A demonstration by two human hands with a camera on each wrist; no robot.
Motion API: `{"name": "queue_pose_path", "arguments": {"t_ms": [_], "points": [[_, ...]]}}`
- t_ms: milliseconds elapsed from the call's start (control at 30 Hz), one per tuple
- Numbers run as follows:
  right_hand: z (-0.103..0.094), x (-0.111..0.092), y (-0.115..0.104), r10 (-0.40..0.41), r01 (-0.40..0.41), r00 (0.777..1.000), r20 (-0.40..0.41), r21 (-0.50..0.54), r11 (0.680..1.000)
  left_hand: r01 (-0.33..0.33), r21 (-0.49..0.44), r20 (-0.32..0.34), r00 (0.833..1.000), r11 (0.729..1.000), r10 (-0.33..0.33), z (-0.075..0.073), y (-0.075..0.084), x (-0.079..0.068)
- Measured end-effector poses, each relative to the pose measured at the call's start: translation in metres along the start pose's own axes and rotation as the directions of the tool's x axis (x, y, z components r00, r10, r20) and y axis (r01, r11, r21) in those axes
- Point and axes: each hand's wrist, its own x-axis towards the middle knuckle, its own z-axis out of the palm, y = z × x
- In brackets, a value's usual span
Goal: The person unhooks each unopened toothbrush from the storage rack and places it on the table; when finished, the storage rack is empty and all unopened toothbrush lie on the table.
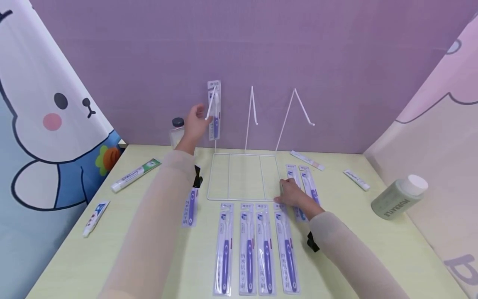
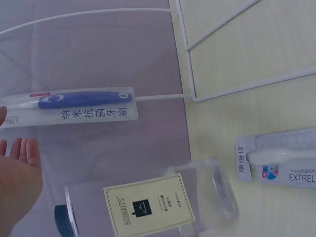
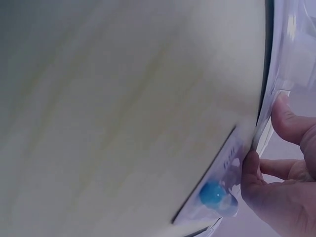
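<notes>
A white wire rack (image 1: 229, 176) with three upright hooks stands on the table against the purple backdrop. From its left hook hangs a packaged purple toothbrush (image 1: 216, 124), also seen in the left wrist view as a blister pack (image 2: 98, 106). My left hand (image 1: 197, 124) is beside that pack, its fingers loosely bent and its thumb overlapping the pack's edge. My right hand (image 1: 291, 193) is at the rack's front right corner, where thumb and finger (image 3: 252, 173) pinch the white wire. Several more packaged toothbrushes (image 1: 225, 257) lie in a row before the rack.
A clear bottle with a dark cap (image 1: 177, 133) stands behind my left wrist. Toothpaste tubes (image 1: 136, 175) lie left and right. Two toothbrush packs (image 1: 310, 185) lie by my right hand, another pack (image 1: 191, 207) by my left sleeve. A grey-green bottle (image 1: 396, 199) leans at the right.
</notes>
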Motion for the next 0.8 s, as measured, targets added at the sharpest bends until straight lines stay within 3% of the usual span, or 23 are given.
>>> {"name": "queue_pose_path", "arguments": {"t_ms": [200,467,800], "points": [[0.002,0.001,-0.002,-0.020,0.020,1.000,0.005,-0.010,1.000,-0.022,-0.069,0.023,0.999,0.997,0.024,0.004,0.004,-0.001],[0.000,-0.002,-0.004,-0.020,0.020,1.000,0.000,-0.018,1.000,0.002,-0.124,0.074,0.997,0.992,0.007,0.011,0.005,-0.005],[0.002,-0.001,-0.001,-0.014,0.014,1.000,-0.001,-0.035,0.999,-0.129,-0.159,-0.065,0.991,0.979,0.120,0.020,-0.002,-0.008]]}}
